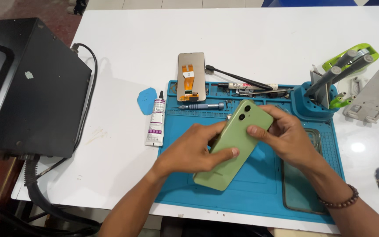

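Green is what catches the eye from the head camera: one pale green phone [233,147], back side up with its two camera lenses showing, held just above the blue work mat [259,184] near the middle of the white tabletop [123,44]. Its long axis runs on a slant, lens end toward the far right, bottom end toward the near left. The left hand [189,151] cups the near-left half, thumb laid across the back and fingers wrapped beneath the edge. The right hand [288,138] pinches the lens end, thumb on the back and fingers curled round the far side. Both hands touch the phone; neither is nearer.

By count: one loose display panel [191,77] lies face down at the mat's far edge, one small screwdriver [200,106] just nearer than it, one white glue tube [156,123] off the mat's left edge, one blue pick [146,100] beside that. One black box [29,87] sits at the tabletop's left edge. One clear case [301,188] lies on the mat's right side, under the right wrist.
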